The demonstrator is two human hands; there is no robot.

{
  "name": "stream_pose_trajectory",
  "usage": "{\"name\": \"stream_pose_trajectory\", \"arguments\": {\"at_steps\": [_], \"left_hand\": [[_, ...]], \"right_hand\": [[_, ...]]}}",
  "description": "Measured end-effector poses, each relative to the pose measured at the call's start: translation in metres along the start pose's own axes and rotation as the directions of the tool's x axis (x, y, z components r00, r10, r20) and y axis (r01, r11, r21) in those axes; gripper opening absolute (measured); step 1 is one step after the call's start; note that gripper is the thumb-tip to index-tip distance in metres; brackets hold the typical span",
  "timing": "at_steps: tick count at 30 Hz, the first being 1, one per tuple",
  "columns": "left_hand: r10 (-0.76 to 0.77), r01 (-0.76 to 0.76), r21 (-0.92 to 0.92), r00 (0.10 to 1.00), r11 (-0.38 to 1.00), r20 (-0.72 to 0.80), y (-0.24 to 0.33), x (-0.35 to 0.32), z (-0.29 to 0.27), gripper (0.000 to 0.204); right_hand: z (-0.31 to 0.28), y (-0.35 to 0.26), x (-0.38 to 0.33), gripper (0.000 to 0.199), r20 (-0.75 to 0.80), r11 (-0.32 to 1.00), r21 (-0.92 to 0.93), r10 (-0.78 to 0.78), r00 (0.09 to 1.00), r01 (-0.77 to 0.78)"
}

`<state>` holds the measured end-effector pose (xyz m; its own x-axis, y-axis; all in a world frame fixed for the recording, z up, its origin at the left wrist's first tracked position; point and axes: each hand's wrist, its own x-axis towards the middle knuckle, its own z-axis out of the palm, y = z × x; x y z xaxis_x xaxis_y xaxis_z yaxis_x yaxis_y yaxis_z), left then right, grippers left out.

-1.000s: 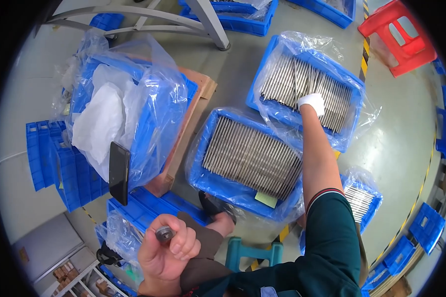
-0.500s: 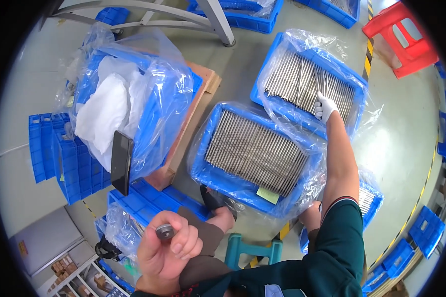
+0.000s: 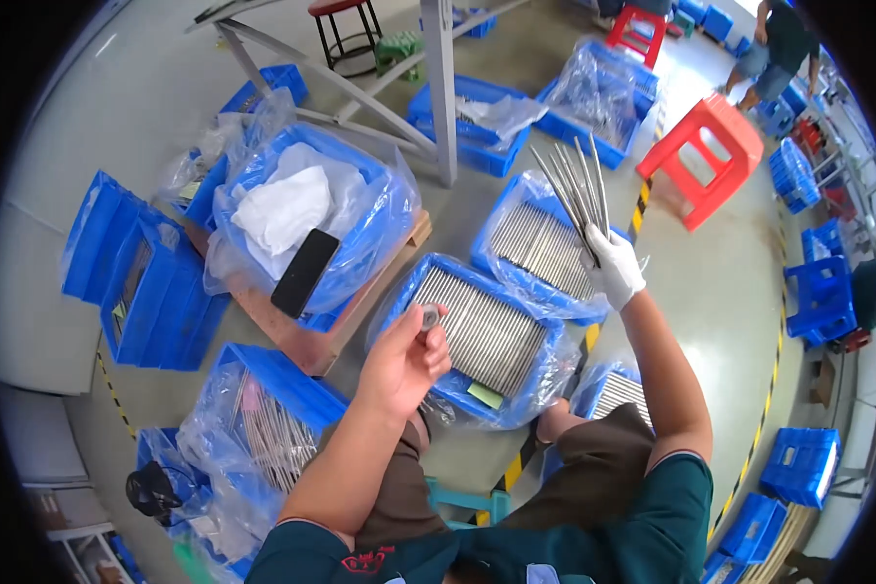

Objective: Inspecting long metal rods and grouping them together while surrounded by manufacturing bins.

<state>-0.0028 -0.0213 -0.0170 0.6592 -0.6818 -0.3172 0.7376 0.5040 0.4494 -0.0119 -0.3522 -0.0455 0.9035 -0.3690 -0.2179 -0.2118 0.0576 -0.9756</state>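
One black phone lies at nine o'clock, one teal stool at six, one round metal part at centre. Two red stools stand toward one and two.

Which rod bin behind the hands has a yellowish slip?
The nearer bin, partly behind the left hand; it shows the slip, the farther bin none.

Rods partly hidden by the right hand, distant person cut off by upper edge
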Motion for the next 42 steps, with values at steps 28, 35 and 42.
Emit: {"name": "stream_pose_trajectory", "arguments": {"at_steps": [28, 35, 42], "left_hand": [[0.318, -0.396, 0.328, 0.91, 0.857, 0.267, 0.017, -0.031, -0.014, 0.028], [0.168, -0.296, 0.46, 0.939, 0.837, 0.3, 0.013, -0.022, -0.014, 0.024], [0.174, -0.348, 0.45, 0.907, 0.823, 0.384, 0.014, -0.024, -0.008, 0.032]], "right_hand": [[0.096, 0.0, -0.217, 0.01, 0.024, 0.999, 0.005, 0.034, 0.999, -0.034], [0.091, 0.002, -0.212, 0.011, -0.001, 0.999, -0.045, -0.02, 1.0, 0.02], [0.095, 0.001, -0.204, 0.013, -0.057, 0.997, -0.079, 0.019, 0.998, -0.024]]}}
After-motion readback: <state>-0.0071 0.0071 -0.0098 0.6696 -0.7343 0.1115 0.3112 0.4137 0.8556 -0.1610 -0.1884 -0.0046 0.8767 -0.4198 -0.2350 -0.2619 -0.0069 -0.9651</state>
